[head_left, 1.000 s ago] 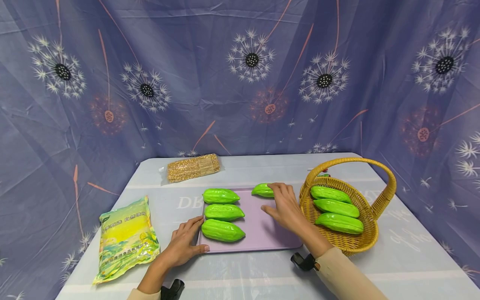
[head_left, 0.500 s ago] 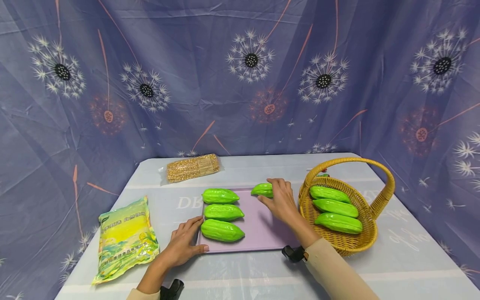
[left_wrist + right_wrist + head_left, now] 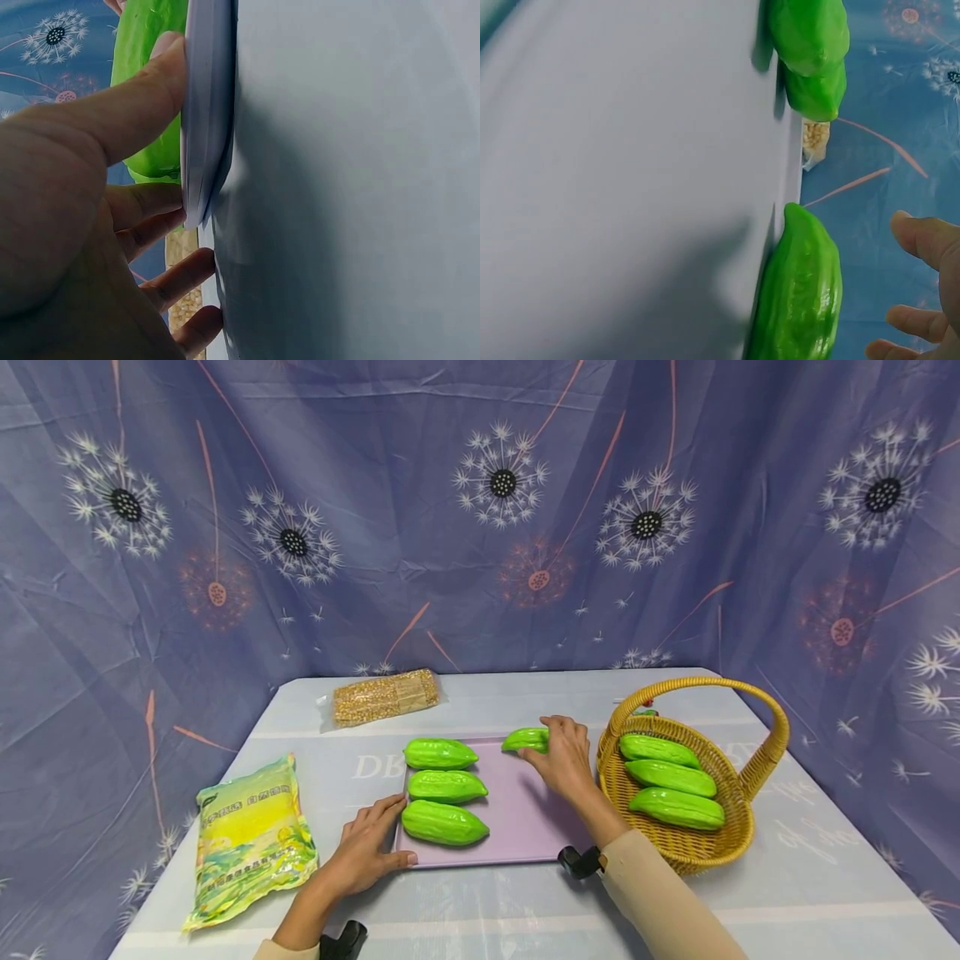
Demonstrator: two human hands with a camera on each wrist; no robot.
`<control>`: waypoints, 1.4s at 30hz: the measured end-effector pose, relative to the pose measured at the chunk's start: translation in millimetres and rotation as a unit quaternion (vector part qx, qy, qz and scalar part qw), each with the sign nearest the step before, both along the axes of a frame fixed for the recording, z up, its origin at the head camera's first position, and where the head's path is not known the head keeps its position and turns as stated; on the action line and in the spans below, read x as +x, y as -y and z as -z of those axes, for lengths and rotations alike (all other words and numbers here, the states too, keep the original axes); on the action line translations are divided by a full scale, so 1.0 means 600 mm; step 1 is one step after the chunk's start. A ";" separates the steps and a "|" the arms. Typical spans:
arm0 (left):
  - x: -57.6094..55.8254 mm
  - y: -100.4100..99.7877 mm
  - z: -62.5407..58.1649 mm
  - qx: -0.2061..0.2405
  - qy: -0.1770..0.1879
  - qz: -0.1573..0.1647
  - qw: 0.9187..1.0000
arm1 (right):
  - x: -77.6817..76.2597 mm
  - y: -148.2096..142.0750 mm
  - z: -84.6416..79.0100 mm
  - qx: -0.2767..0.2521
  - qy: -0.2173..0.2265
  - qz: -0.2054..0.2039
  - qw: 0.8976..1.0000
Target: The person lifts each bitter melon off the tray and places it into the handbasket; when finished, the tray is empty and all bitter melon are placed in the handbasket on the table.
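A light purple tray point(image 3: 525, 827) lies on the table. My left hand point(image 3: 367, 847) rests at its near left corner, fingers extended; in the left wrist view the thumb point(image 3: 142, 97) touches the rim. Three green ridged bitter melons, one of them the nearest melon point(image 3: 444, 822), lie in a column along the tray's left side. Another bitter melon point(image 3: 523, 740) lies at the back right, its right end hidden behind my right hand point(image 3: 564, 764). In the right wrist view, thumb and fingers are spread beside this melon point(image 3: 799, 292), with a gap between.
Right of the tray stands a yellow wicker basket point(image 3: 738, 835) with a tall handle, holding three more bitter melons point(image 3: 671, 779). A yellow-green printed bag point(image 3: 255, 843) lies at the left. A clear pack of golden kernels point(image 3: 386, 697) lies at the back. A dandelion-print curtain point(image 3: 405, 527) surrounds the table.
My right hand and forearm have shifted slightly left at the back right melon. The melons stay in place, and my left hand keeps its spot at the tray corner.
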State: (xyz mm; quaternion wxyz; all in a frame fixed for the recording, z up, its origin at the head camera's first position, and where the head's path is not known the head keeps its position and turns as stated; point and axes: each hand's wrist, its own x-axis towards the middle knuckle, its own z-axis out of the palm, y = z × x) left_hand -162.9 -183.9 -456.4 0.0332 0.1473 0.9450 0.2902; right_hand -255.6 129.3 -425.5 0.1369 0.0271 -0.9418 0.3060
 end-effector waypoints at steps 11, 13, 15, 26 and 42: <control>0.000 0.000 0.001 0.001 0.000 0.000 1.000 | -0.013 -0.008 0.016 -0.007 0.032 0.020 0.999; 0.001 0.000 0.000 0.001 0.001 -0.001 1.000 | -0.015 -0.010 0.018 -0.009 0.035 0.019 0.999; 0.001 0.000 0.000 0.002 0.002 -0.001 1.000 | -0.015 -0.011 0.020 -0.009 0.038 0.018 0.999; 0.001 0.000 0.000 0.000 0.000 -0.001 1.000 | -0.022 -0.011 0.023 -0.001 0.060 0.016 0.998; 0.001 0.001 -0.001 0.004 -0.002 0.005 1.000 | -0.032 -0.008 0.030 0.008 0.076 0.027 0.997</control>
